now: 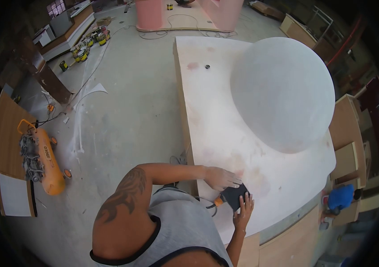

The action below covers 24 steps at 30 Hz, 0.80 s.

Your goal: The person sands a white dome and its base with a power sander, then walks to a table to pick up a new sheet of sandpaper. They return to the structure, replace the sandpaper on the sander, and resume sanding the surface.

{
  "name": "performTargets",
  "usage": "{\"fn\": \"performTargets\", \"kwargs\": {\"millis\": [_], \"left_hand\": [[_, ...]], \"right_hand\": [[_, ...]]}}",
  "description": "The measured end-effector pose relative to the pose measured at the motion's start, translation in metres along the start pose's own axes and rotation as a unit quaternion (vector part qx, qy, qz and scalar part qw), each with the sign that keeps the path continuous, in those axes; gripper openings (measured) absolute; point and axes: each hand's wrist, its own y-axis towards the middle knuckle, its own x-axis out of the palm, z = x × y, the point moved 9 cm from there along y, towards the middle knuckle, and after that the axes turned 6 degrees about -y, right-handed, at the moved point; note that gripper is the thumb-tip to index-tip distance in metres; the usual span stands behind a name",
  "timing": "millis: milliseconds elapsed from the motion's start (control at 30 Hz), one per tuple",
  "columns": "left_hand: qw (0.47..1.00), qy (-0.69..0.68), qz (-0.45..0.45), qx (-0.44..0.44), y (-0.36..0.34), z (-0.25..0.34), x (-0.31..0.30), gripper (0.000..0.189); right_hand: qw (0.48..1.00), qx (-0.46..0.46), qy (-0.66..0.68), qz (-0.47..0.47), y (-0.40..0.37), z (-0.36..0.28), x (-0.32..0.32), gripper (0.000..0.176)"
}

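Note:
A sander (235, 196) with a flat black square pad and an orange body lies over the near part of a white panel. Its cord curls off on the left. My left hand (222, 179) reaches across from the left, fingers stretched along the pad's upper edge. On the pad's right edge, my right hand (243, 212) grips with fingers slightly spread. Both hands hold the sander between them. The white panel (211, 120) has reddish and brown smudges and carries a large pale grey dome (285, 93).
A small dark round piece (207, 66) lies on the panel's far part. To the left stand an orange air compressor (48, 162) and a brown post (51, 84). Paint cans (82, 53) cluster farther back. A person in blue (340, 199) crouches at right by wooden boards (291, 240).

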Motion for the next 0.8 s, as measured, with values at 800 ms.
{"fn": "performTargets", "kwargs": {"millis": [800], "left_hand": [[0.864,-0.39,0.003,-0.32,-0.023,-0.026,0.065,0.036]], "right_hand": [[0.865,0.312,0.394,-0.001,-0.033,0.014,0.014,0.03]]}}
